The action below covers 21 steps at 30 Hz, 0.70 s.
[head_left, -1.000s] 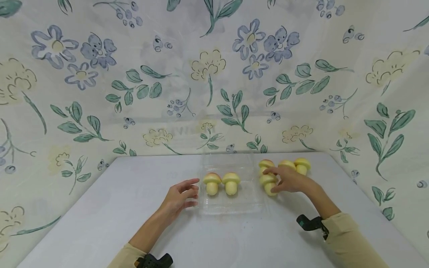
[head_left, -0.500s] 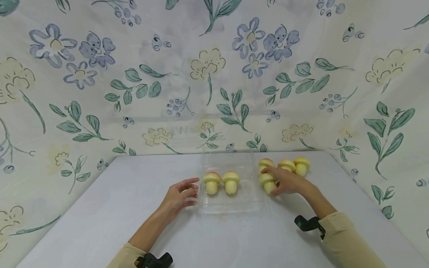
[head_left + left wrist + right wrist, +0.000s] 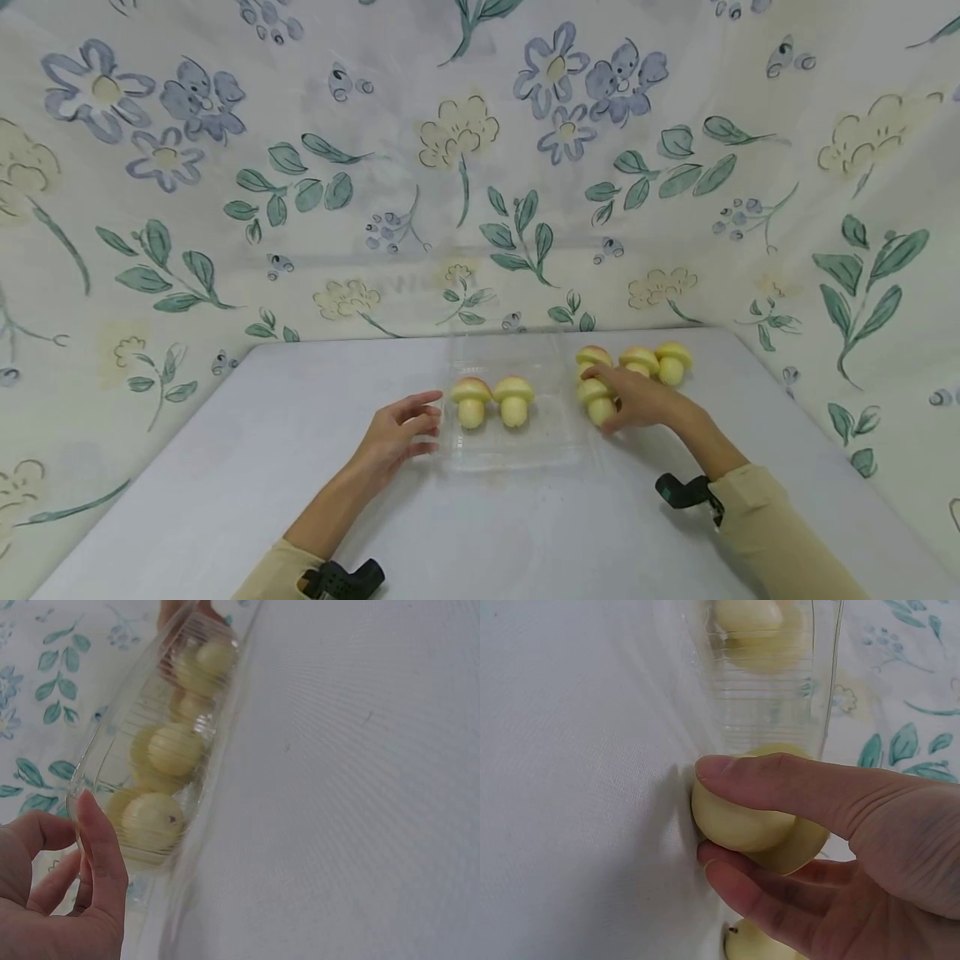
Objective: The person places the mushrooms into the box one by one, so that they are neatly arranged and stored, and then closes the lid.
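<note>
A clear plastic box [image 3: 517,462] sits mid-table with two yellow mushrooms standing inside, the left mushroom [image 3: 471,404] and the right mushroom [image 3: 513,402]. My left hand [image 3: 396,433] is at the box's left side, its spread fingers touching the clear rim [image 3: 94,761] in the left wrist view. To the right of the box, my right hand [image 3: 637,400] grips another yellow mushroom [image 3: 598,407]. In the right wrist view the thumb lies over this mushroom's pale stem [image 3: 739,817] with fingers beneath; part of its cap is hidden.
Behind the gripped mushroom stands another mushroom [image 3: 594,357]. Two more, a mushroom [image 3: 639,360] and a neighbouring mushroom [image 3: 673,362], stand at the back right of the white table [image 3: 225,475]. A flower-patterned cloth [image 3: 420,250] hangs behind the table.
My right thumb and fingers have closed in around the mushroom beside the box. The left hand keeps its place at the box. The head view has tipped slightly downward.
</note>
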{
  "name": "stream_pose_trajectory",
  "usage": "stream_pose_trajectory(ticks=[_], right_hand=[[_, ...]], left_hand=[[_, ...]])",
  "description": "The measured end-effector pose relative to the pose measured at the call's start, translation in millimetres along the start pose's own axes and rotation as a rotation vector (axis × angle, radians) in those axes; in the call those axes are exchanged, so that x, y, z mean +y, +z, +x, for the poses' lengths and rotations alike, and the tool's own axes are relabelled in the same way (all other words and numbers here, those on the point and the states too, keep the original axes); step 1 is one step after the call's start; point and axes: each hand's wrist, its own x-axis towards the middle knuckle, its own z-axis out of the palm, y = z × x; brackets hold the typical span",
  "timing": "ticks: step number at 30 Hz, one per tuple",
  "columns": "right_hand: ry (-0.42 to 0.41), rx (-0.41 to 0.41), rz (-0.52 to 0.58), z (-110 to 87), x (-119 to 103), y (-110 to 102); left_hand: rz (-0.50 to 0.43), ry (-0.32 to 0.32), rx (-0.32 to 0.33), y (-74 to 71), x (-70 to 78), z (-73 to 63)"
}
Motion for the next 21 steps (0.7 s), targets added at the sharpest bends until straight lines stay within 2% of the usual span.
stream_pose_trajectory(ticks=[6, 10, 21], right_hand=[[0.026, -0.009, 0.013, 1.5, -2.3, -6.0], [0.017, -0.014, 0.013, 2.5, -2.2, -7.4], [0.02, -0.037, 0.029, 2.3, -0.4, -3.3]], left_hand=[[0.01, 0.011, -0.015, -1.6, 5.3, 2.1], [0.01, -0.003, -0.01, -1.5, 6.4, 4.0], [-0.017, -0.022, -0.015, -2.4, -0.1, 1.7]])
